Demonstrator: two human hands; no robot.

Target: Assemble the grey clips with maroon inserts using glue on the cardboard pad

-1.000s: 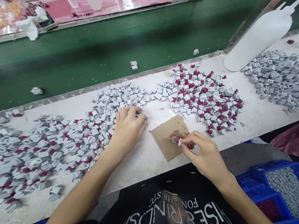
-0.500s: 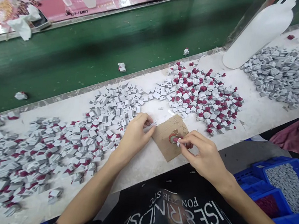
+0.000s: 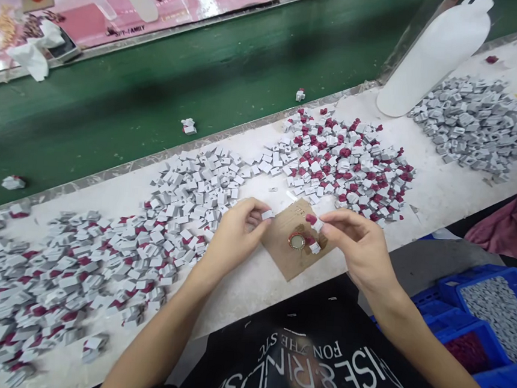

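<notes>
My left hand pinches a small light-grey plastic piece at the left corner of a cardboard square. Above the cardboard's right side, my right hand is closed on a small white-and-maroon plastic piece. A round cap-like dish with a reddish rim sits on the cardboard. Right beside it lies another white-and-maroon piece. Wet-looking spots mark the cardboard around them.
Piles of grey pieces and white-and-maroon pieces cover much of the white table. A white scoop-like object leans beside a grey pile. Several pieces lie on the green conveyor belt. Blue bins stand below right.
My right hand has lifted from the round dish, up and slightly right, with a white-and-maroon piece. My left hand stays nearly in place. Pieces on the belt have shifted left.
</notes>
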